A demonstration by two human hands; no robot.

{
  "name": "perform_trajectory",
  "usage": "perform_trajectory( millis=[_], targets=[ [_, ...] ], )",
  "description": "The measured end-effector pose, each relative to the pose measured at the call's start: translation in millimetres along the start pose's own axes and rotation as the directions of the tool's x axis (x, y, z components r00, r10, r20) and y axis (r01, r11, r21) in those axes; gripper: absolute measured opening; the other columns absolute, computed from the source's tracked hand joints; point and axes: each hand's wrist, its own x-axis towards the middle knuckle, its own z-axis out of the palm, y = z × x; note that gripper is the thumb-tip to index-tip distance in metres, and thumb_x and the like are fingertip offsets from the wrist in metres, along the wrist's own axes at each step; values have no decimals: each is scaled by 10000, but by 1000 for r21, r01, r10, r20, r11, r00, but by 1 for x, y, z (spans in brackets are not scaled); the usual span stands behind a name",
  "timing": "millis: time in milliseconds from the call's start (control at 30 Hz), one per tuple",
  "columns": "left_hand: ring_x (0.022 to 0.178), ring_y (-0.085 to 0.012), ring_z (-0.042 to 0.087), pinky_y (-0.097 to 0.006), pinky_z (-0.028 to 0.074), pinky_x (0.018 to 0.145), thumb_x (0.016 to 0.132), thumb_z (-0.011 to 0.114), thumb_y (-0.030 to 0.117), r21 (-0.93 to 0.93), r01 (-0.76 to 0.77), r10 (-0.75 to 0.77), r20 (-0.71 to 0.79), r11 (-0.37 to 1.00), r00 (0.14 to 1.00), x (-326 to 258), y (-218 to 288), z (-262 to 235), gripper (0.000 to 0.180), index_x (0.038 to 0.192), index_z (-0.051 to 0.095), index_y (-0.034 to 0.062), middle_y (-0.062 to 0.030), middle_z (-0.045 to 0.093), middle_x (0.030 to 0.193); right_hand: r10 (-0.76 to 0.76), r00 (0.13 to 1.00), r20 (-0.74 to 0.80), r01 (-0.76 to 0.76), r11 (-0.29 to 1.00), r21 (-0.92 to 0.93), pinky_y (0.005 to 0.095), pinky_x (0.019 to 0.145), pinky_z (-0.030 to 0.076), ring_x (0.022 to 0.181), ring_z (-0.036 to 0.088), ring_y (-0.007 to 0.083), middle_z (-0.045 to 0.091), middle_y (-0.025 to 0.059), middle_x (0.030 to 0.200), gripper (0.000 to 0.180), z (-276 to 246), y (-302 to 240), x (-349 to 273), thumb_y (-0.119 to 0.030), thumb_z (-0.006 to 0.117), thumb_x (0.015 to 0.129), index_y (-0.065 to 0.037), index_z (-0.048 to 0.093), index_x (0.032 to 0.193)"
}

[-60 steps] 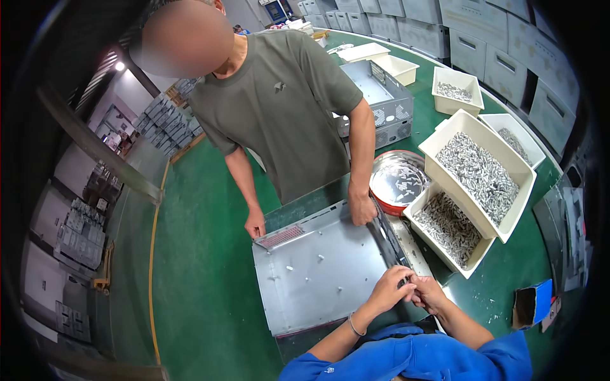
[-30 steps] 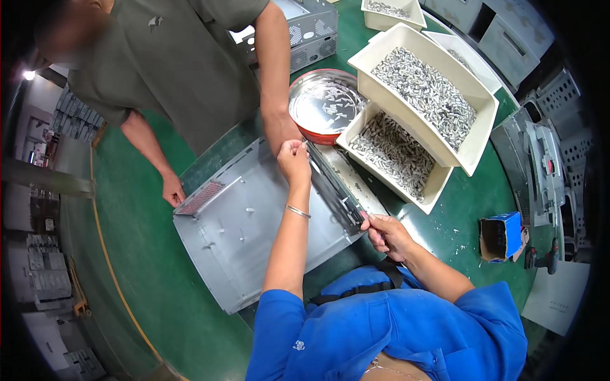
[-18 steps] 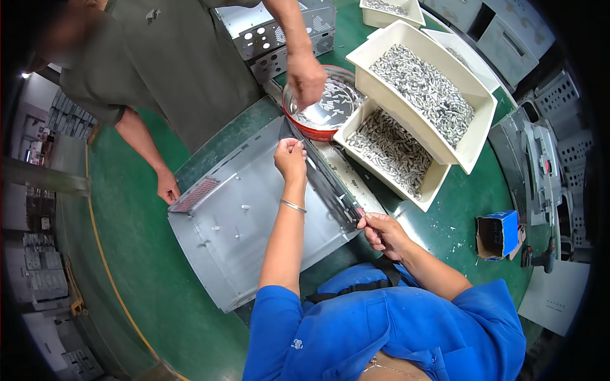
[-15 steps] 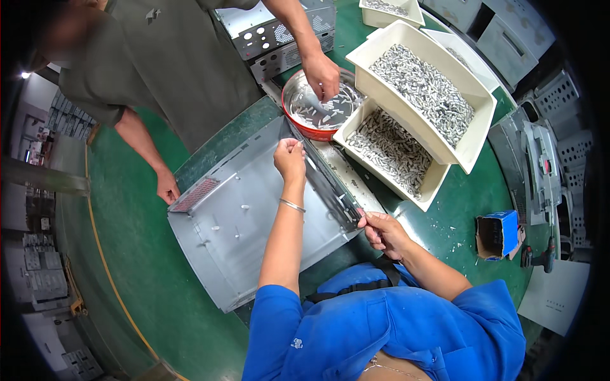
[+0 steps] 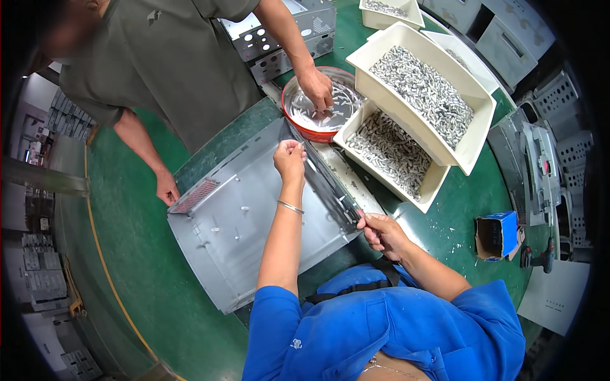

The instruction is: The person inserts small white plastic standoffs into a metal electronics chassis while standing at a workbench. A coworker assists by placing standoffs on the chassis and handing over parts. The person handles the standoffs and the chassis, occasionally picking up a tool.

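Note:
A grey sheet-metal chassis tray [image 5: 267, 222] lies in front of me, with small white pegs standing on its floor and a red mesh patch at its left end. My left hand [image 5: 290, 159] is closed, fingers curled together by the tray's far side wall; what they hold, if anything, is hidden. At the tray's near right corner my right hand [image 5: 386, 236] pinches the end of that wall between thumb and fingers. Across from me, a co-worker's hand [image 5: 316, 89] reaches into a red-rimmed round bowl [image 5: 309, 134] of small white pegs. Their other hand [image 5: 167, 188] touches the tray's left corner.
Two cream bins [image 5: 473, 143] full of small silvery cylindrical parts stand stacked on the green table [image 5: 438, 241] to the right. Further right are an open blue box [image 5: 506, 232] and a power drill [image 5: 542, 256]. Another perforated metal chassis [image 5: 279, 44] stands beyond the bowl.
The co-worker's hand has dipped lower into the bowl, its fingers among the pegs. My two hands and the tray have barely moved.

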Motion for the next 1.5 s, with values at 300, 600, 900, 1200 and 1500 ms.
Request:
perform_trajectory(
  millis=[300,600,900,1200,1500],
  targets=[
    [496,-65,486,-184,395,433,789,511,52,76,-27,25,26,997,999,6,-2,2,43,757,522,26,-19,532,618,0,1000,17,0,1000,-7,174,315,228,383,304,37,403,-12,497,251,-1,1,3,-261,408,872,-33,495,811],
    [456,-62,453,-182,359,402,846,446,191,107,72,-84,111,992,990,6,-5,3,235,669,509,50,-5,480,540,5,998,60,-5,1000,0,171,347,253,430,341,48,437,4,570,195,1,-2,0,-216,412,865,-38,488,846],
    [484,-83,479,-189,398,431,850,451,214,-19,56,-53,130,998,990,6,-5,-1,225,740,508,26,-24,500,598,-11,977,214,-38,974,222,186,416,311,501,380,67,481,43,735,98,-1,-5,-8,-38,435,812,-42,470,904],
    [513,-83,481,-199,383,455,808,518,150,370,-330,379,-67,868,923,26,-32,-20,153,813,554,1,-18,525,632,-32,983,181,9,992,129,158,321,231,385,307,34,479,21,625,148,3,3,-12,-140,484,826,-58,453,945],
    [705,-80,500,-199,401,594,774,566,97,71,14,-64,763,997,643,-142,42,-31,173,902,578,-19,-28,517,839,-116,957,265,165,972,-170,142,312,210,366,321,17,449,-13,554,518,26,-24,-2,-166,538,786,-47,271,1213]
  ],
)
